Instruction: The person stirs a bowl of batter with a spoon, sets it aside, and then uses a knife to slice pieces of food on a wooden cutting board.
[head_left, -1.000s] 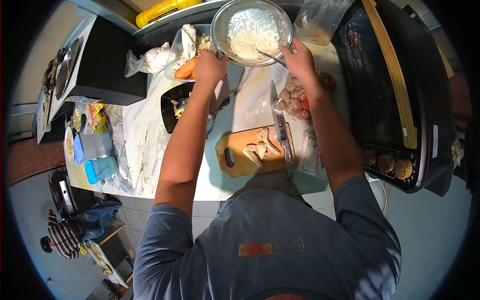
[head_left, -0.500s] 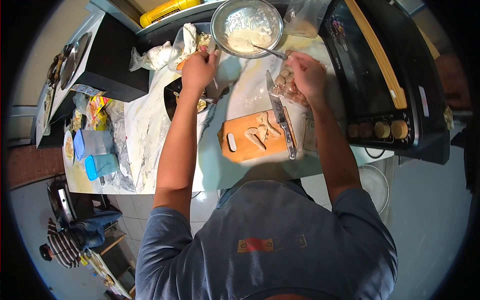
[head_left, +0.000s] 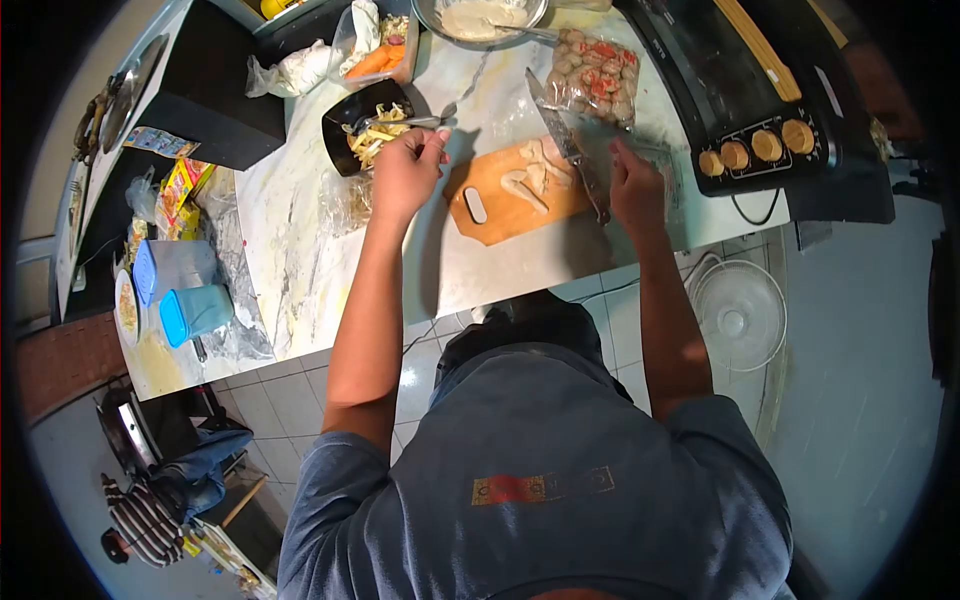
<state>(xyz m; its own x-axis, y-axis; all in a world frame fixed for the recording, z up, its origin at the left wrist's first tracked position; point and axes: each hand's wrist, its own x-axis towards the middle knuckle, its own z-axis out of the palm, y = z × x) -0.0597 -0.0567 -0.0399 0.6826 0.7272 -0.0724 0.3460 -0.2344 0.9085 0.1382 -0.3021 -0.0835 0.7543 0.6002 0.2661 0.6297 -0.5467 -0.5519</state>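
Observation:
My left hand (head_left: 405,180) is closed, fingertips pinched together, just right of a black bowl (head_left: 338,150) of sliced pale vegetables with a metal utensil across its rim. Whatever it may hold is hidden. My right hand (head_left: 637,190) is closed too, beside the handle of a kitchen knife (head_left: 562,132); its fingers hide any contents. The knife rests across the right part of an orange-brown cutting board (head_left: 490,222). Pale pieces of raw-looking meat (head_left: 530,185) lie on that board. Behind my right hand is a clear bag of meatballs (head_left: 592,85).
At the back stand a glass bowl (head_left: 482,25) of pale batter and a plastic container (head_left: 400,68) with carrots. A black toaster oven (head_left: 765,150) borders the right side. Blue-lidded boxes (head_left: 198,312) sit at the left. A person in stripes (head_left: 148,515) is at lower left.
My right hand has left the meatball bag and drawn back beside the knife. My left hand has come back from the carrot container to near the black bowl. The view has tilted down.

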